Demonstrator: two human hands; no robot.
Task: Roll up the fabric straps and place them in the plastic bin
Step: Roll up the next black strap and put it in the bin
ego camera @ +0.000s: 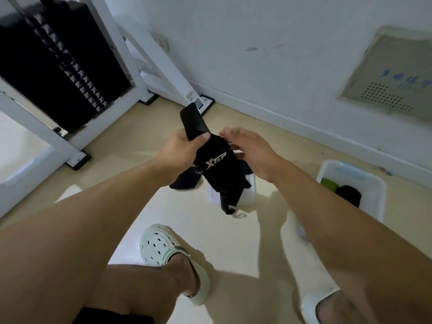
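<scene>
A black fabric strap [216,160] with white lettering hangs in front of me above the floor. My left hand [184,146] grips it near its upper end, thumb across the cloth. My right hand [247,150] is just right of the strap with relaxed fingers, at its edge; whether it touches is unclear. The strap's lower end dangles with a small loop. A white plastic bin [364,181] stands on the floor at the right, holding a green roll [328,184] and a black roll [349,195]. More dark straps [184,182] lie on the floor below my hands.
A small white container [247,195] sits on the floor behind the hanging strap. A white-framed weight machine [70,73] fills the left side. The wall with a vented panel [392,73] runs along the right. My feet in white clogs [168,256] stand on the beige floor.
</scene>
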